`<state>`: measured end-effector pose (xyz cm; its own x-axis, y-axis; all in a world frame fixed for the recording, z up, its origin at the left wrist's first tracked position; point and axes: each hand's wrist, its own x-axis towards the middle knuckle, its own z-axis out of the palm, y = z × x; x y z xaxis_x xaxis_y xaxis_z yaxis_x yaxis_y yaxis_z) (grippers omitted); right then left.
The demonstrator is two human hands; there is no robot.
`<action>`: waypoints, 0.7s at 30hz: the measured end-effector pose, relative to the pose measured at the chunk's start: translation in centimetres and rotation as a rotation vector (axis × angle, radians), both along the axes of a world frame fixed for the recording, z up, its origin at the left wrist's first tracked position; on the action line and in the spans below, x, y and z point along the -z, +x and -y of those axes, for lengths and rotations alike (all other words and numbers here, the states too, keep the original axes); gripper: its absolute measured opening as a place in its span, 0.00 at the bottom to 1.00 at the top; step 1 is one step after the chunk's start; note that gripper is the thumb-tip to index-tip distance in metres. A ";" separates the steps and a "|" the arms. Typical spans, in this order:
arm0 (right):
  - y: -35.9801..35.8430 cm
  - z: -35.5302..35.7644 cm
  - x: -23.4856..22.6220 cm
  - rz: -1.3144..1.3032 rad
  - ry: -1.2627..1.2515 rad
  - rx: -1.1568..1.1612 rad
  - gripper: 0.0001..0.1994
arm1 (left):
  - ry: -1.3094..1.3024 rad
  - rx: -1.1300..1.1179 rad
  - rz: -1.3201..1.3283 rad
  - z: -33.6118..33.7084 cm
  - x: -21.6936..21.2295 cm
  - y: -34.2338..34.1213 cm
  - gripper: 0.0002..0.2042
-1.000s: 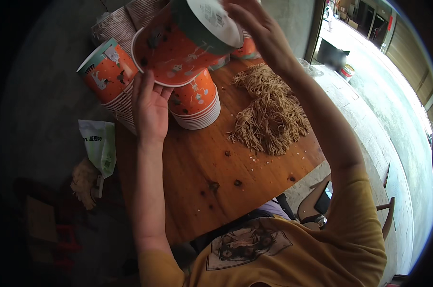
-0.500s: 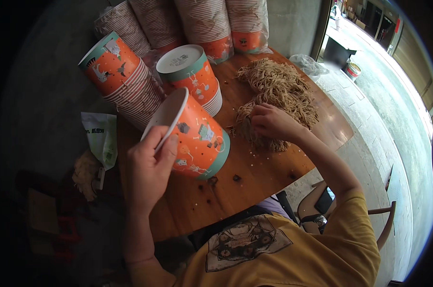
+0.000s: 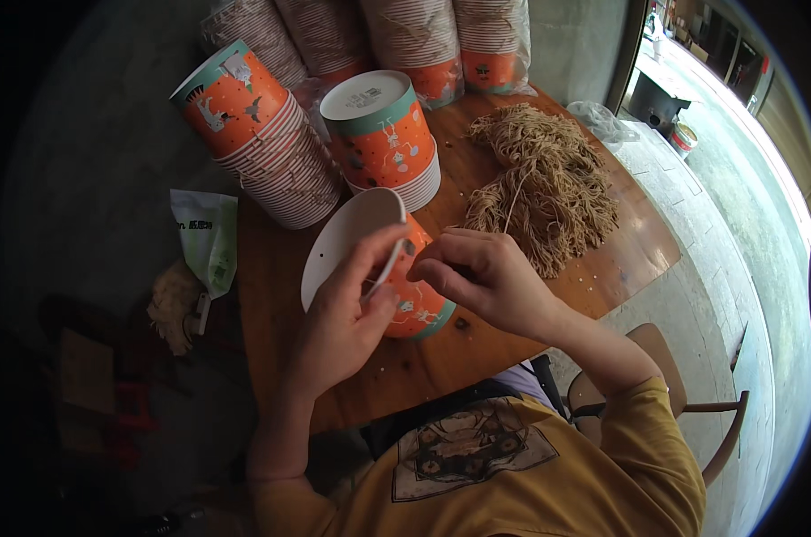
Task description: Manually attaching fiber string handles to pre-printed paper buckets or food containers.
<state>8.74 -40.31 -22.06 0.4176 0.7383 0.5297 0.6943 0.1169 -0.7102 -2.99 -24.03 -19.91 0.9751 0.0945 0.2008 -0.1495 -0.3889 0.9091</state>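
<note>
My left hand (image 3: 345, 333) grips the rim of an orange paper bucket (image 3: 429, 306) with a teal base band and cartoon figures. The bucket lies tilted, its white mouth toward the left. My right hand (image 3: 493, 279) is beside the bucket's wall with fingers curled together; whatever they hold is too small or hidden to make out. Right of it lies a tangled heap of tan strings (image 3: 549, 192) on the wooden table (image 3: 352, 398). Behind the held bucket stands a short upside-down stack of matching buckets (image 3: 383, 134).
A tall leaning bucket stack (image 3: 271, 148) with strings over its rims stands at left. Plastic-wrapped bucket stacks (image 3: 414, 45) line the back. A white-green bag (image 3: 210, 242) and pale gloves (image 3: 175, 309) are left of the table. A chair (image 3: 643, 358) stands at right.
My right hand has left the string heap and moved left to the bucket. My left hand has brought the bucket slightly right and turned it. The whole view has shifted slightly.
</note>
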 end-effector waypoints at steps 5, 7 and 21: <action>-1.1 -0.2 2.7 -0.428 0.218 0.052 0.10 | 0.364 0.007 0.162 1.9 0.8 0.6 0.21; -1.3 1.4 1.9 -0.746 0.033 0.030 0.12 | 0.350 0.000 0.165 2.7 1.3 0.8 0.22; -4.0 0.9 2.4 -1.001 0.392 -0.077 0.05 | 0.881 -0.117 0.862 4.8 4.2 0.5 0.17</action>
